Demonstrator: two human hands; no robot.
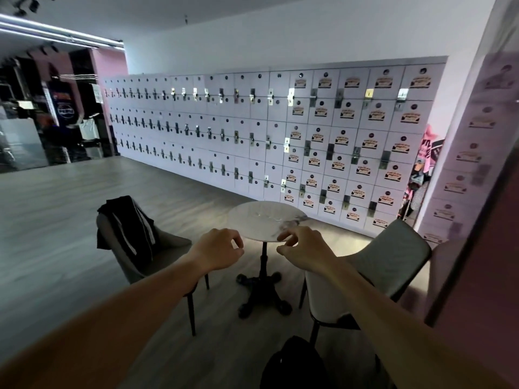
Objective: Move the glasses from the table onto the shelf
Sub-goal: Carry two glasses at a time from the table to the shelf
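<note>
While nothing is held, two loosely curled hands, left hand (217,249) and right hand (304,248), one round table (252,217), two chairs (393,256)

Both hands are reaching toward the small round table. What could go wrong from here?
1. The glasses lie near the right edge of the round table; a clumsy reach by the right hand might knock them off.
2. They look faint against the pale tabletop in dim light, so a grasp could miss.
3. The left hand is loosely curled and empty; leaning on the pedestal table might wobble it.
</note>
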